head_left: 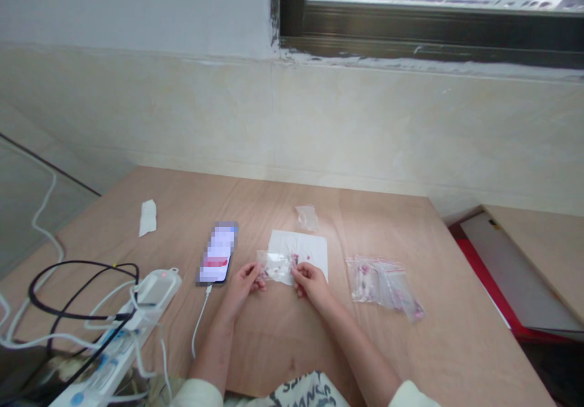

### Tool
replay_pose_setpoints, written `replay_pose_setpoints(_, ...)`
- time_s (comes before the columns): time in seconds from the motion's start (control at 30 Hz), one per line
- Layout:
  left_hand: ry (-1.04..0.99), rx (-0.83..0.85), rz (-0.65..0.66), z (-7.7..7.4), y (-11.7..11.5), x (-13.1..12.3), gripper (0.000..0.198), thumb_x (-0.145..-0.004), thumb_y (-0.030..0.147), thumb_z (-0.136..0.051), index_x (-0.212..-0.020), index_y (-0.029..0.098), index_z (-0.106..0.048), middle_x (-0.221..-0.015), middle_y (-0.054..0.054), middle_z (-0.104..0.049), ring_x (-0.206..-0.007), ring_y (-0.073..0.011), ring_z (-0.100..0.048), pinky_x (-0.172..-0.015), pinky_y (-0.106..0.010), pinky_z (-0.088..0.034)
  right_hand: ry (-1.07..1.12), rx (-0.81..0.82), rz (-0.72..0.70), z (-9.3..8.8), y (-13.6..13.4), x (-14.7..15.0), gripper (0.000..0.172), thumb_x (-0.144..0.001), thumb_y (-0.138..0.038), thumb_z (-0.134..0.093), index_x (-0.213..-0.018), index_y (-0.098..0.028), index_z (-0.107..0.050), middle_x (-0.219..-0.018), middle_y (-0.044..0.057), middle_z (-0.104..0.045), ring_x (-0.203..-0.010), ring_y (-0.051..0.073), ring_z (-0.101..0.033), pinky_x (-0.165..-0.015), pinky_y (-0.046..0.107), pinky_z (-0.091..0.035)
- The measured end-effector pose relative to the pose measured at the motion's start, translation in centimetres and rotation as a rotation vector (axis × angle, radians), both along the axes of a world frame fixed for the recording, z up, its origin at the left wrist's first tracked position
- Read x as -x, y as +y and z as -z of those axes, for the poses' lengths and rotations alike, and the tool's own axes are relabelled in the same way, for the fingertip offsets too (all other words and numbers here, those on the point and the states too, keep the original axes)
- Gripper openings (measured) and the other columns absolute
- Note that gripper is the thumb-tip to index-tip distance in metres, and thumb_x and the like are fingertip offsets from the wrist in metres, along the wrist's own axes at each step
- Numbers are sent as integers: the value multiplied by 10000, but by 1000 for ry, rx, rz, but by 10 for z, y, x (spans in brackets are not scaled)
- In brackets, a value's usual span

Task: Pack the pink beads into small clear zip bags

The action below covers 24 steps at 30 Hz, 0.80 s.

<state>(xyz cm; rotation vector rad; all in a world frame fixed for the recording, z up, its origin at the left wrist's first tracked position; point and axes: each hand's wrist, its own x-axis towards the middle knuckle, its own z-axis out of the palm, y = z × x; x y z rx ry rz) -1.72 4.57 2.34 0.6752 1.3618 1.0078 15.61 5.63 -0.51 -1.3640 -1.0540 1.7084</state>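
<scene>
Head view, looking down on a wooden tabletop (365, 230): near its middle, the left hand (241, 283) and right hand (312, 285) hold a small clear plastic bag (276, 266) between them, their fingers pinched narrowly on its opposite ends, just over the near edge of a white sheet of paper (301, 249). The paper seems laid there as a pale backing, and small red bits (308, 257) lie on it. Beyond it lies another clear bag (306, 217); to the right sits a loose bundle of red-edged zip bags (383, 288). Left of the hands, a pixelated phone (218, 253) trails a white cable (199, 319), apparently kept near the power strip (109, 355) at the near left corner for charging. No brand or label is legible; lettering on the shirt (301, 392) is cut off and cannot be read.
</scene>
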Motion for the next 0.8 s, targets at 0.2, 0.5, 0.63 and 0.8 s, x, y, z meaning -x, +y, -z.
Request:
replay_pose_setpoints(0.2, 76, -52, -21, 1, 6, 0, 327, -548, 404, -648, -692, 144, -510, -527, 66, -507, -389, -64, -481, -406, -194, -434, 43, 27, -20, 0, 2, -3, 344, -614, -498, -551, -648, -174, -440, -407, -81, -471, -273, 47, -373, -284, 162, -246)
replay_pose_setpoints(0.5, 147, -110, 28, -10, 15, -7, 280, -609, 389, -608, -671, 149, -476, -470, 81, -465, -357, -54, -449, -354, -165, -398, 143, 53, -16, -4, 5, -5, 354, -605, -495, -568, -623, -174, -419, -403, -82, -477, -266, 50, -381, -270, 167, -291)
replay_pose_setpoints(0.63, 163, -141, 53, -16, 16, -11, 269, -629, 385, -593, -684, 151, -473, -491, 75, -475, -373, -55, -456, -365, -166, -402, 195, 66, -9, -5, 4, -6, 360, -593, -492, -584, -627, -175, -417, -414, -77, -486, -273, 53, -395, -273, 170, -313)
replay_pose_setpoints(0.8, 196, -165, 105, -20, 17, -14, 252, -653, 379, -574, -685, 156, -463, -467, 81, -458, -373, -57, -452, -371, -165, -397, 253, 69, 18, -4, 3, -7, 371, -576, -490, -600, -632, -171, -420, -439, -63, -512, -287, 56, -424, -281, 171, -341)
